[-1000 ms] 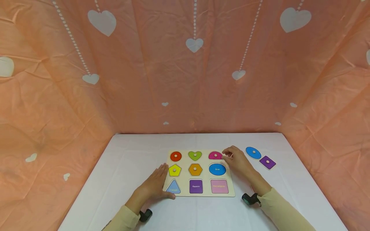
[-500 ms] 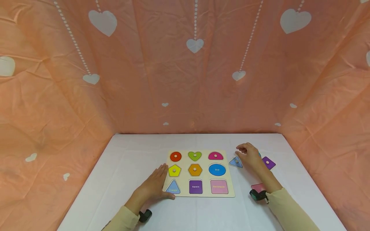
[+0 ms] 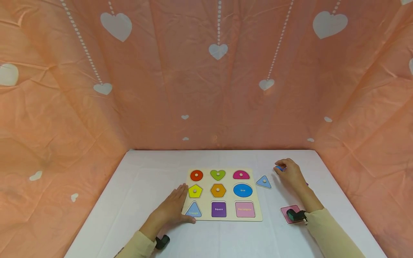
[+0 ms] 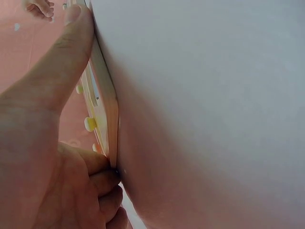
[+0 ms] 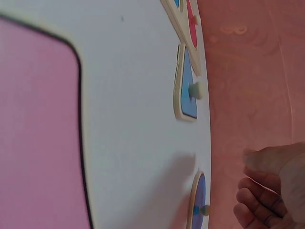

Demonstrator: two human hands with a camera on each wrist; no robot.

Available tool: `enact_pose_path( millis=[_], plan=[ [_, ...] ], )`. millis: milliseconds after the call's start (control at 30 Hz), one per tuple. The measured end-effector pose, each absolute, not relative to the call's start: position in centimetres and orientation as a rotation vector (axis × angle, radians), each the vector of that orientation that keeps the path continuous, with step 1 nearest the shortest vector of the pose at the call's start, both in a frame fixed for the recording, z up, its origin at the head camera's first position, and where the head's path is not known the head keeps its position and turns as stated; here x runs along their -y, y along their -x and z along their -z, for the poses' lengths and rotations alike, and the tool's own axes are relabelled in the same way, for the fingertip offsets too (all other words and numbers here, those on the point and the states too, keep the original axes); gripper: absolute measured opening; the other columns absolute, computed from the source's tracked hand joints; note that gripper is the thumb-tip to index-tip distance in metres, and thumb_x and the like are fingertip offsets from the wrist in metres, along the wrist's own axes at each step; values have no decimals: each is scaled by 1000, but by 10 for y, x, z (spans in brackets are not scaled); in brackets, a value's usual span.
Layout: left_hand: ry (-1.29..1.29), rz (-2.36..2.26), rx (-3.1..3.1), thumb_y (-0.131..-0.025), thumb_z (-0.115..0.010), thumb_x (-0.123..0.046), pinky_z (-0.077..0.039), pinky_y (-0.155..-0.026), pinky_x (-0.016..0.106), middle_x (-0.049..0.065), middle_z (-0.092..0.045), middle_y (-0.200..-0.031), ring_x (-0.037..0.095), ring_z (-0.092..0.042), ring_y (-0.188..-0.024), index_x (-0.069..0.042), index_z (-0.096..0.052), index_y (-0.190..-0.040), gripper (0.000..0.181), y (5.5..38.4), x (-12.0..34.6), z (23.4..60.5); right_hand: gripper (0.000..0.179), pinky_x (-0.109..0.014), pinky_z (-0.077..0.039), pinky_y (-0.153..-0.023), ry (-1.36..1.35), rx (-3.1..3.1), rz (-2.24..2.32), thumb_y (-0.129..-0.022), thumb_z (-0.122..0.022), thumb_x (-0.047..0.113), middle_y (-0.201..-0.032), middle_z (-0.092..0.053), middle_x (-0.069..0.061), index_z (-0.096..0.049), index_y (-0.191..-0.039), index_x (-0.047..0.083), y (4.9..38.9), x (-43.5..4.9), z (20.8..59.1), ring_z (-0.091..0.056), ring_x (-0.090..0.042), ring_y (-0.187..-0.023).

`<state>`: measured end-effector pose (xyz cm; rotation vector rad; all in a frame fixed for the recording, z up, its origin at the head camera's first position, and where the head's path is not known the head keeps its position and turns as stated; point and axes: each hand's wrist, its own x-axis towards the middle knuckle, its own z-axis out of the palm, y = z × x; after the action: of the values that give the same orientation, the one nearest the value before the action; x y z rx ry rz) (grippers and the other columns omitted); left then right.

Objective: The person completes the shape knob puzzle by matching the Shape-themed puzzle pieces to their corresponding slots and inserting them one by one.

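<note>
A wooden knob puzzle board [image 3: 206, 178] lies on the white table. My left hand [image 3: 172, 205] rests at its near left corner, fingers stretched along the left side and thumb at the front edge. To the right, my right hand [image 3: 291, 175] hovers at the blue oval piece [image 3: 279, 168], partly covering it in the head view. The right wrist view shows the oval [image 5: 198, 202] on the table, its knob apart from the bent fingers [image 5: 259, 200]. A blue triangle piece [image 3: 264, 183] lies between board and right hand. The purple square [image 3: 307, 184] is mostly hidden behind that hand.
A pink rectangle piece [image 3: 285, 212] lies under the right wrist's black camera [image 3: 295, 215]. Red circle [image 3: 193, 176], green heart [image 3: 214, 175] and other knobbed pieces sit in the board. Peach cloth walls [image 3: 219, 107] with white hearts surround the table.
My right hand has moved right from the board's top right corner, past the triangle, to the oval. The triangle and pink rectangle have come into view. My left hand has stayed in place.
</note>
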<state>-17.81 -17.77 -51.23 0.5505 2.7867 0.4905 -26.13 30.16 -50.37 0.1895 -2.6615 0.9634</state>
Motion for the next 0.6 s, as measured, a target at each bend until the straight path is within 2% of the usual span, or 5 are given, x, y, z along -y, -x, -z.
enact_pose_path(
  millis=[167,333,600],
  plan=[
    [-547,-477,-2786,-76,-92,-59,-19,-134,51,22,-22,-176,36,-20,-165,6,-25,-167,130,179,177,513,24,-51,-59,-88,-153,2696,-998,-96,-76,5,-107,-66,-25,-72,-114,-11,263,-312,507,-67,-43,-99],
    [-563,-492,-2787,-76,-93,-57,-20,-134,52,25,-24,-175,38,-21,-164,9,-25,-166,131,177,177,511,26,-58,-58,-89,-147,2719,-977,-97,-75,5,-108,-65,-28,-71,-115,-13,263,-322,510,-66,-46,-100],
    [-564,-501,-2780,-77,-94,-56,-20,-134,52,26,-24,-175,38,-21,-164,10,-25,-165,130,176,176,508,23,-55,-58,-85,-107,2812,-918,-97,-75,5,-100,-64,-26,-70,-109,-14,260,-329,506,-64,-42,-95]
  ],
)
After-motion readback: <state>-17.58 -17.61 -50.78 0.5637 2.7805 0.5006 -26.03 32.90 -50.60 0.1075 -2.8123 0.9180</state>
